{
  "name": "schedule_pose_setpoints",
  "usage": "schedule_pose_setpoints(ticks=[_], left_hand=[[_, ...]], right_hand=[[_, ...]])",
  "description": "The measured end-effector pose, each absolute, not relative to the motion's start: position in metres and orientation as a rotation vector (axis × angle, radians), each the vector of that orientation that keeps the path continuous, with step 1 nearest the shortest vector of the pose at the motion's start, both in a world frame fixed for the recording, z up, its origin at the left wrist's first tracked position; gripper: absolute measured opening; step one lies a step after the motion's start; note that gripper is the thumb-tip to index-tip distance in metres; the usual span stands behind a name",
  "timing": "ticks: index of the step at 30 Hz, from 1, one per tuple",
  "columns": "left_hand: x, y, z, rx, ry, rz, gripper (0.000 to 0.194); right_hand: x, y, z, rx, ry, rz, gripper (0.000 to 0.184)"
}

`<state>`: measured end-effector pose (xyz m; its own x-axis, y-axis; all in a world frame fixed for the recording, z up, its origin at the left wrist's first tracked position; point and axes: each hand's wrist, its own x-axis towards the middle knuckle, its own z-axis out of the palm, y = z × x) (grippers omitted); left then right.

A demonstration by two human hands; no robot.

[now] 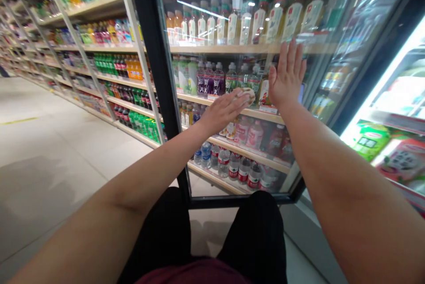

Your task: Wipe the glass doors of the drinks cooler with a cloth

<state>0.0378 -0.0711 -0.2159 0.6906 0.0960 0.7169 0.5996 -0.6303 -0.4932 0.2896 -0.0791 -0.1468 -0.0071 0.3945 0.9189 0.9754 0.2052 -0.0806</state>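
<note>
A black-framed glass door point(212, 71) stands swung out in front of me. My left hand point(224, 111) reaches to the middle of the pane, its fingers laid over a small, crumpled, pale cloth point(247, 96) with brownish patches. The cloth appears pressed to the glass, mostly beyond the fingertips. Higher and to the right, my right hand point(288, 76) rests flat against the pane with its fingers stretched upward and the thumb apart; it holds nothing.
Bottles on wooden shelves point(232, 48) show through the glass. Long drink shelves point(116, 85) run along the left beside a pale tiled floor point(49, 151). On the right is a lit fridge interior with a green package point(372, 138). My knees point(259, 226) are close below the door's lower frame point(239, 201).
</note>
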Motion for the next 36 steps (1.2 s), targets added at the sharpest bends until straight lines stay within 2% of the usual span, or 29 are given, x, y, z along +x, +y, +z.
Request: schedule_pose_setpoints(ticks=[6,13,18,23,29,36], left_hand=[[0.038,-0.064,-0.200,-2.000,-0.630,-1.028,0.053],[0.050,-0.071,-0.225,-2.125,-0.499,-0.801,0.051],[0.050,-0.068,-0.210,-1.972,-0.623,-0.956,0.054],[0.052,-0.078,-0.224,-2.015,-0.617,-0.891,0.058],[0.044,-0.074,-0.204,-1.952,-0.723,-0.975,0.058],[0.049,-0.078,-0.228,-1.980,-0.552,-0.828,0.059]], right_hand=[[0.288,-0.079,-0.146,-1.357,-1.561,-0.772,0.074],[0.287,-0.085,-0.146,-1.358,-1.573,-0.761,0.071],[0.287,-0.085,-0.147,-1.336,-1.567,-0.776,0.073],[0.289,-0.078,-0.149,-1.278,-1.563,-0.730,0.076],[0.289,-0.076,-0.150,-1.258,-1.549,-0.701,0.076],[0.291,-0.074,-0.150,-1.333,-1.552,-0.747,0.074]])
